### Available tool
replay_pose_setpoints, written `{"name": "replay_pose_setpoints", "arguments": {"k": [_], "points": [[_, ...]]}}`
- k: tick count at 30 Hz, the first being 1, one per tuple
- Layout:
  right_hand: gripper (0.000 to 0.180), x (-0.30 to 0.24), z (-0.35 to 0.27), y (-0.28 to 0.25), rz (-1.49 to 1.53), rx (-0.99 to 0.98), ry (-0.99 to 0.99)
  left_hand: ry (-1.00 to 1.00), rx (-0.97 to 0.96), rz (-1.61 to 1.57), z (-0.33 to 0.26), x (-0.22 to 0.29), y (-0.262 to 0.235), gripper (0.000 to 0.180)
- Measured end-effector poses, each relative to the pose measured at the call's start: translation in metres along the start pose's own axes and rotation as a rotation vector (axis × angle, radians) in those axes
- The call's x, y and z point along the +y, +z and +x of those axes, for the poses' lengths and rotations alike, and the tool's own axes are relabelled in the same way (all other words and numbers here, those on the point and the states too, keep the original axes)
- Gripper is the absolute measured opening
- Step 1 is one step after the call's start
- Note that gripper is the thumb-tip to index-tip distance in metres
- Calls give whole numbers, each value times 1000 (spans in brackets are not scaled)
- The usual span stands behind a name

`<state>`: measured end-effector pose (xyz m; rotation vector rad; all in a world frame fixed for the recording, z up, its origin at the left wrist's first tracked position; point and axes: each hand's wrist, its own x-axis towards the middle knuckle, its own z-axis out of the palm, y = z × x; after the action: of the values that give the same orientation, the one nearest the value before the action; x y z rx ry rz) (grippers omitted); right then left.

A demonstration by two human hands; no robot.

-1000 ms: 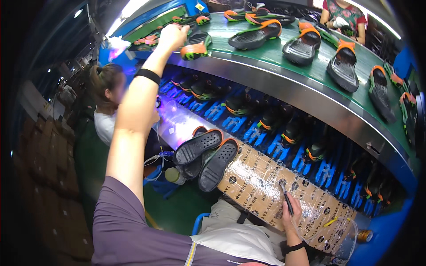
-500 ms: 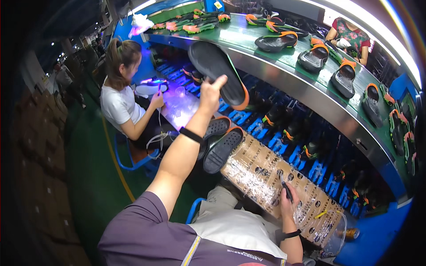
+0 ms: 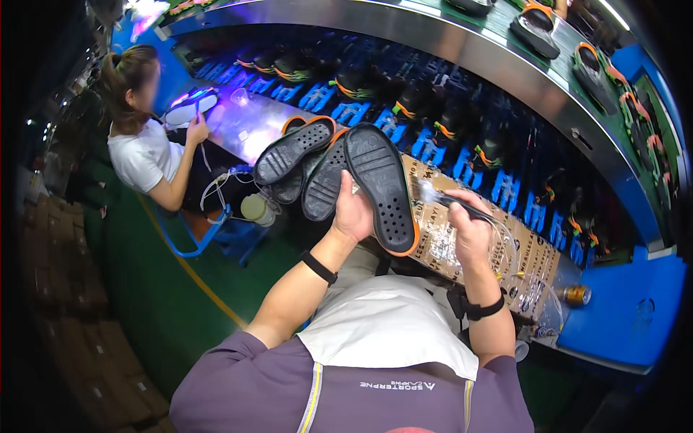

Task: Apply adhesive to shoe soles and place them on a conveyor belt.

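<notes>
My left hand grips a black shoe sole by its edge, holding it up with the studded, hole-dotted face showing and its orange rim at the lower end. In my right hand is a brush with pale bristles and a dark handle, a thin clear tube trailing from it. The bristles are close to the sole's right edge; whether they touch it I cannot tell. Left of the held sole, several similar soles lie overlapping on the bench.
A cardboard-covered bench top lies before me, with a gold can at its right. Beyond are blue racks of shoe parts and a raised conveyor carrying more. A seated person works at left, near a capped container.
My left hand has brought the sole down from the conveyor's edge to the bench. My right hand has lifted the brush toward it. The view has swung right and down.
</notes>
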<state>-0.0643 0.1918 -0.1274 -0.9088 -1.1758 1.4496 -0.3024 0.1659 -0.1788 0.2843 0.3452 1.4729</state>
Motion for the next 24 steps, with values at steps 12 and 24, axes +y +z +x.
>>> {"name": "replay_pose_setpoints", "arguments": {"k": [12, 24], "points": [[21, -17, 31, 66, -104, -36, -136, -144, 33, 60, -17, -29, 28, 84], [24, -69, -4, 19, -906, -684, -133, -50, 11, 220, 7, -3, 0, 83]]}}
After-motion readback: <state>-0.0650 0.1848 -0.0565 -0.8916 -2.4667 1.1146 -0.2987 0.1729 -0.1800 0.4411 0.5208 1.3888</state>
